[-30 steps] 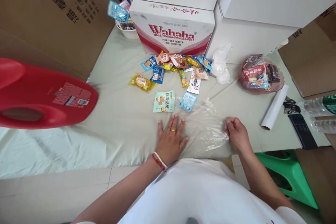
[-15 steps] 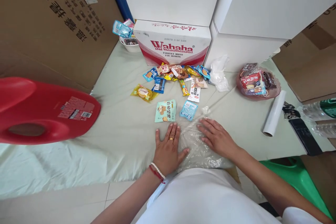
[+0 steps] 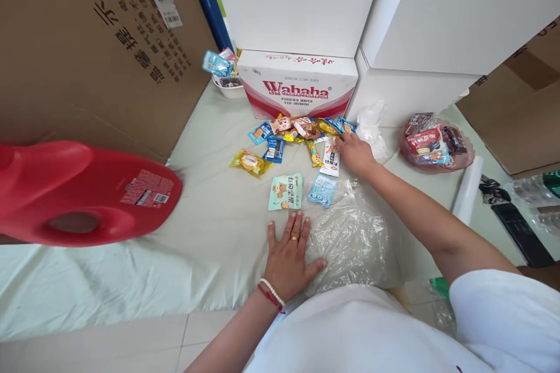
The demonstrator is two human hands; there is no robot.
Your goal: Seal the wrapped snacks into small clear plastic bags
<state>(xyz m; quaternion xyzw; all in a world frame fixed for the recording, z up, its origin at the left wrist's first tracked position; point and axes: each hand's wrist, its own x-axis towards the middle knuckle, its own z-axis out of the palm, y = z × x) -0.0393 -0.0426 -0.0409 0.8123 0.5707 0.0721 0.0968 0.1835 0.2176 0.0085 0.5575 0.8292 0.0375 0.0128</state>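
My left hand (image 3: 289,261) lies flat on the cloth-covered table, fingers spread, its thumb over the edge of a clear plastic bag (image 3: 350,233). Just beyond its fingertips is a mint-green snack pouch (image 3: 285,192), with a light-blue packet (image 3: 322,190) to the right. My right hand (image 3: 356,154) reaches over the right end of the snack pile, fingers stretched down and apart. It covers most of a small beige packet and touches the area by a white packet (image 3: 331,158); no firm grip shows. A yellow-wrapped cake (image 3: 250,162) and a blue packet (image 3: 274,150) lie left of the pile.
A Wahaba-style water carton marked Wahaha (image 3: 301,90) stands behind the snacks. A crumpled white bag (image 3: 371,128), a pink bowl of snacks (image 3: 437,166), a white roll (image 3: 468,189) and a phone (image 3: 522,233) are right. A red jug (image 3: 100,192) stands left.
My right hand let go of the plastic bag's right edge, passed over the bag with its fingers spread, then moved forward to the snack pile. My left hand stayed flat in place.
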